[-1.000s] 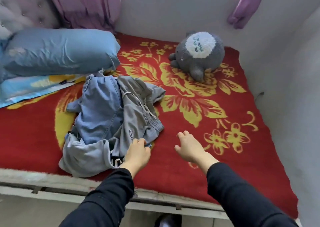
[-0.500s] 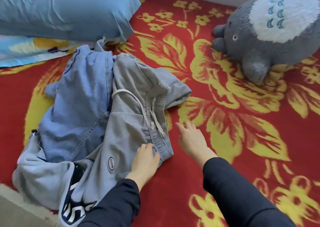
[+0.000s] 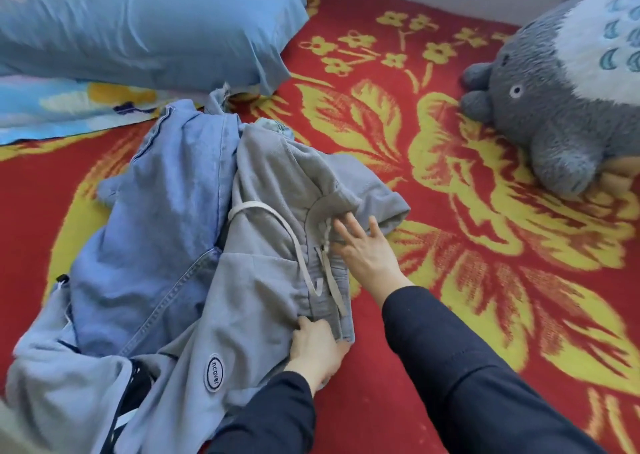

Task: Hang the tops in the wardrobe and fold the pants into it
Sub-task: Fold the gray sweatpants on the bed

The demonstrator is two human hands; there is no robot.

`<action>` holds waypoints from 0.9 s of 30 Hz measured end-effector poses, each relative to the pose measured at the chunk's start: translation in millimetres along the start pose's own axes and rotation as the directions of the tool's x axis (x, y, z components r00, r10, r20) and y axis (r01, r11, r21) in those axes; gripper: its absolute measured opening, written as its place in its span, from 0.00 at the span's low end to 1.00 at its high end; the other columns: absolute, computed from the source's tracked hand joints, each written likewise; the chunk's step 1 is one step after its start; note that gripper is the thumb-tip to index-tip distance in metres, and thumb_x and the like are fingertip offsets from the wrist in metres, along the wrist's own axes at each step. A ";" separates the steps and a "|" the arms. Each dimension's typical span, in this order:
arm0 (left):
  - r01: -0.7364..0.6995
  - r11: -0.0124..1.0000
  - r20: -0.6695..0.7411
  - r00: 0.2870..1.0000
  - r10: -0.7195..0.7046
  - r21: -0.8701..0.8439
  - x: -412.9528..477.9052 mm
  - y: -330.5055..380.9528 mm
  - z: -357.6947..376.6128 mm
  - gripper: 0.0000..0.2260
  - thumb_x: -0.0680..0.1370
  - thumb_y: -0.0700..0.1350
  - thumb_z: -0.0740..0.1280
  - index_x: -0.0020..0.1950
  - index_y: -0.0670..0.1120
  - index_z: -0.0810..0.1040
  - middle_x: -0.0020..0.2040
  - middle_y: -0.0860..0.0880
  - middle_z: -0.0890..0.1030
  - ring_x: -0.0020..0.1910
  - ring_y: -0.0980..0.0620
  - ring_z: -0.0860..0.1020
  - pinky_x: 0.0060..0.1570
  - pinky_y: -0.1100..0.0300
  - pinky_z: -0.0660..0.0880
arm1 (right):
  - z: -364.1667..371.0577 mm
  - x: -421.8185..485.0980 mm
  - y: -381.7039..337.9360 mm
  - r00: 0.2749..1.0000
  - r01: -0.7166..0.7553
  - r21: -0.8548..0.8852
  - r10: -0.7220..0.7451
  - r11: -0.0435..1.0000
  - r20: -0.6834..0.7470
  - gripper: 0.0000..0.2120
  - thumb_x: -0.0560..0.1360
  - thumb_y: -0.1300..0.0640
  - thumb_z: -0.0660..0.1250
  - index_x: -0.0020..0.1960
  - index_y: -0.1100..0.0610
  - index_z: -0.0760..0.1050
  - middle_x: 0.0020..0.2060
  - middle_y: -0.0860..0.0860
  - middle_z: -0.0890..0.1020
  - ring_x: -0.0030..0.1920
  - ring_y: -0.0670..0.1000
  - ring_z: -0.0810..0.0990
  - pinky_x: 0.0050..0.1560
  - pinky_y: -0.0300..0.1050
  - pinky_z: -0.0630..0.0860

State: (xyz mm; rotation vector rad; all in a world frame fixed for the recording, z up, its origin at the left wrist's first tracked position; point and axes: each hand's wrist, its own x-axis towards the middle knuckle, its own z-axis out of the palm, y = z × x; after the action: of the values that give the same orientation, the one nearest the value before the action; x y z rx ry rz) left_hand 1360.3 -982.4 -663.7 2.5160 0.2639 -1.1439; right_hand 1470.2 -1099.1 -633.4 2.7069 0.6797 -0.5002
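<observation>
Both hands met the grey sweatpants point(image 3: 263, 280), heaped over a denim garment point(image 3: 156, 228) on the red blanket point(image 3: 38, 190): my left hand point(image 3: 317, 348) pinched the waistband, my right hand point(image 3: 369, 251) lay open, fingers spread, likely steadying it for lifting

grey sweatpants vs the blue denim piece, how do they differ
The grey sweatpants have a white drawstring and oval patch; the blue denim garment shows stitched seams. The left hand grips the sweatpants, the right hand touches them; the denim garment lies untouched. Both lie crumpled on the red blanket.
</observation>
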 end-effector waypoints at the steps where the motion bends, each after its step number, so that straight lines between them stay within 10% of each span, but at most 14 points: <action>1: -0.049 0.998 0.019 0.999 0.050 -0.045 -1.9 -3.3 -3.3 0.12 0.74 0.54 0.66 0.46 0.45 0.76 0.54 0.43 0.73 0.49 0.46 0.76 0.51 0.58 0.73 | -1.5 0.8 -0.9 1.000 0.006 -0.016 -0.007 1.000 -0.011 0.20 0.81 0.57 0.56 0.73 0.50 0.66 0.78 0.53 0.47 0.77 0.57 0.42 0.72 0.64 0.47; 4: -0.167 0.932 0.068 0.978 0.199 -0.322 -13.0 -19.0 -14.4 0.17 0.68 0.42 0.69 0.27 0.49 0.61 0.29 0.51 0.66 0.31 0.53 0.65 0.32 0.61 0.62 | 4.5 1.1 -2.7 0.998 0.029 0.007 -0.028 1.000 -0.052 0.19 0.80 0.57 0.59 0.71 0.50 0.66 0.76 0.54 0.56 0.77 0.56 0.50 0.70 0.65 0.53; 9: -0.126 0.750 0.203 0.922 0.331 -0.649 -37.8 -49.3 -52.4 0.11 0.59 0.32 0.58 0.37 0.45 0.70 0.28 0.52 0.63 0.28 0.55 0.62 0.28 0.63 0.58 | 16.1 -9.5 -3.6 0.967 0.002 0.088 0.020 0.996 -0.252 0.21 0.66 0.59 0.76 0.58 0.49 0.79 0.45 0.51 0.79 0.49 0.55 0.78 0.43 0.53 0.73; 13: -0.138 0.819 0.275 0.900 0.338 -0.557 -57.1 -65.8 -73.8 0.13 0.72 0.30 0.57 0.44 0.44 0.78 0.35 0.55 0.77 0.35 0.58 0.74 0.39 0.65 0.69 | 11.0 -31.5 -9.0 0.962 0.047 0.082 -0.023 0.996 -0.273 0.10 0.57 0.58 0.79 0.34 0.50 0.81 0.43 0.51 0.77 0.48 0.55 0.71 0.44 0.53 0.72; 17: -0.069 0.752 0.187 0.950 0.250 -0.655 -91.8 -77.7 -94.7 0.12 0.78 0.49 0.62 0.35 0.49 0.75 0.33 0.56 0.75 0.34 0.57 0.72 0.43 0.60 0.67 | 2.2 -77.5 -6.9 0.997 -0.082 0.272 0.080 0.959 0.019 0.04 0.71 0.54 0.67 0.45 0.50 0.79 0.49 0.49 0.78 0.58 0.54 0.72 0.57 0.51 0.62; 20: -0.125 0.891 0.282 0.921 0.268 -0.436 -125.1 -74.2 -111.1 0.18 0.69 0.64 0.70 0.40 0.49 0.81 0.40 0.56 0.81 0.39 0.60 0.77 0.45 0.65 0.70 | -25.7 -116.6 -0.2 0.965 -0.238 0.419 0.164 0.876 0.205 0.09 0.71 0.50 0.65 0.46 0.55 0.78 0.43 0.50 0.81 0.50 0.56 0.78 0.56 0.48 0.65; 27: -0.315 0.941 0.297 0.893 0.337 -0.122 -228.6 -35.9 -127.0 0.17 0.63 0.41 0.74 0.25 0.50 0.66 0.24 0.53 0.68 0.23 0.55 0.66 0.25 0.64 0.61 | -82.8 -263.2 -8.8 0.899 -0.426 0.284 0.366 0.859 0.239 0.23 0.69 0.56 0.67 0.62 0.60 0.70 0.52 0.55 0.82 0.52 0.58 0.81 0.42 0.46 0.74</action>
State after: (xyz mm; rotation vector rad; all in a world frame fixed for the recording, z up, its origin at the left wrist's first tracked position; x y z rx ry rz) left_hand 1286.8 -903.2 -422.9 2.1639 -0.1951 -1.3383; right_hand 1269.4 -1164.7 -455.6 2.9450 -0.0300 -0.7915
